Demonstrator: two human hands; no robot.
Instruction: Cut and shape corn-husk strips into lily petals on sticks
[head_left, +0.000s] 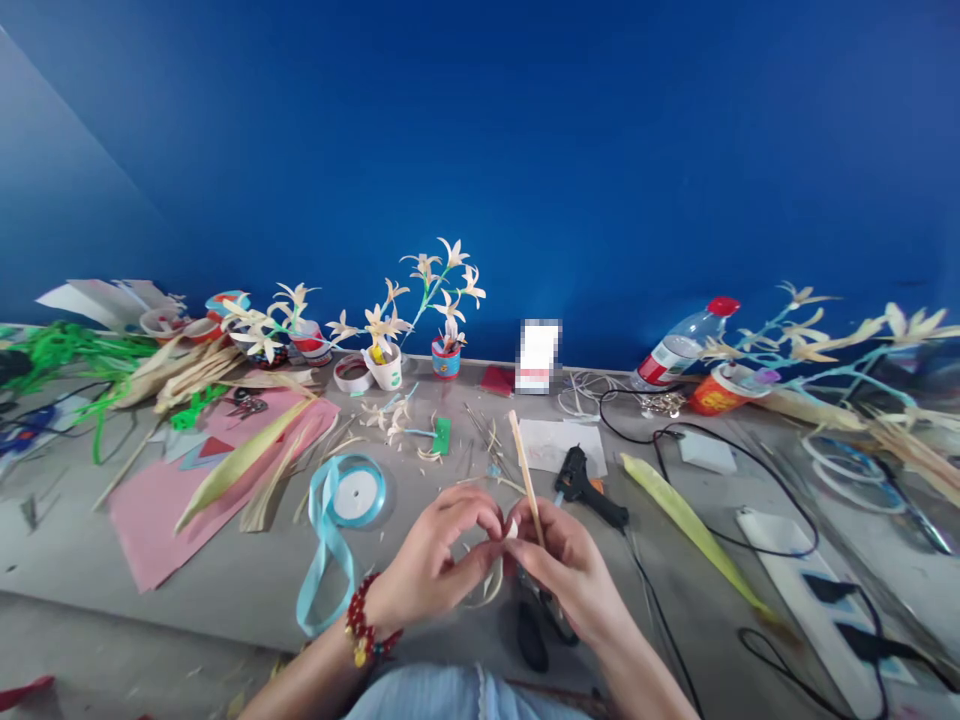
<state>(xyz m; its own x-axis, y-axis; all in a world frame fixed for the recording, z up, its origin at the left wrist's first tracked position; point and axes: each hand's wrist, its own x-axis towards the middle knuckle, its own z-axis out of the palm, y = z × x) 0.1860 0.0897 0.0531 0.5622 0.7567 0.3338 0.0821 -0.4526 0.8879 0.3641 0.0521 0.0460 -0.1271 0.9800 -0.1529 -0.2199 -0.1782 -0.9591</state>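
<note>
My left hand (442, 548), with a red bead bracelet (364, 620) at the wrist, meets my right hand (566, 558) above the front of the table. Fingertips of both hands pinch a small pale piece (513, 530), seemingly corn husk; its lower part is hidden by the fingers. A thin pale stick (526, 462) rises from my right hand, lodged among its fingers. Beneath the hands lies a pale curled strip (493, 582), and black handles (532, 635), perhaps of scissors, show below my right hand. Just beyond it rests a black hot glue gun (585, 485).
Light-blue ribbon on a spool (358, 495) lies left, beside pink paper (161, 510) and corn husks (244, 462). Husk flowers (448, 255) stand in cups along the blue wall. A plastic bottle (679, 345), a green husk (686, 525) and a power strip (806, 610) with black cables occupy the right.
</note>
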